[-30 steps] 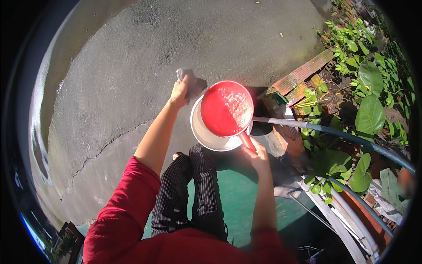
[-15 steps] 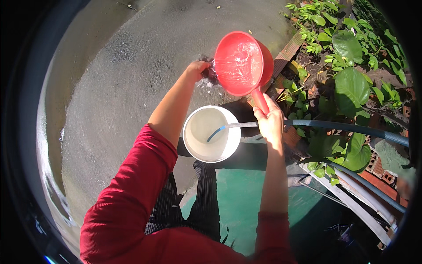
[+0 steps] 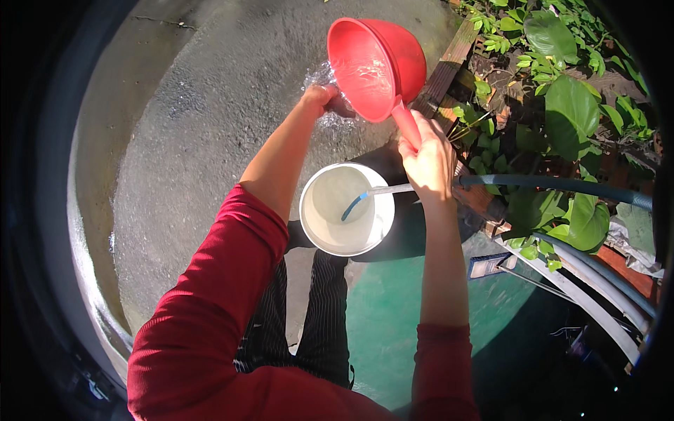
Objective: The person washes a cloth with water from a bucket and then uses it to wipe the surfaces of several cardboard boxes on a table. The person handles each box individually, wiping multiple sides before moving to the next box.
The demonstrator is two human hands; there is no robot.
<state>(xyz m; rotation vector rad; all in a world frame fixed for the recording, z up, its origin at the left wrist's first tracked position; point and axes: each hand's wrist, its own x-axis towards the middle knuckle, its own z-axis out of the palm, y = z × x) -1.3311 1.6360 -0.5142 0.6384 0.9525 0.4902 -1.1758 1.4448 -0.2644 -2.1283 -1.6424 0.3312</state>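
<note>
My right hand (image 3: 428,158) grips the handle of a red plastic scoop (image 3: 375,63), which is tilted over so water spills from its rim. My left hand (image 3: 324,98) is stretched forward under that stream, fingers curled around something small that I cannot make out, and water splashes around it onto the grey concrete ground (image 3: 210,105). Below the hands stands a white bucket (image 3: 345,209) with water in it. A thin jet from a dark hose (image 3: 554,184) runs into the bucket from the right.
Green leafy plants (image 3: 562,105) and a wooden plank (image 3: 449,56) line the right side. A green floor patch (image 3: 414,316) lies near my legs, with white pipes (image 3: 597,295) at the lower right. A curved concrete edge bounds the left.
My right hand lifted the red scoop off the bucket, forward and up, and tipped it. My left hand moved from the ground at the left to under the pouring water.
</note>
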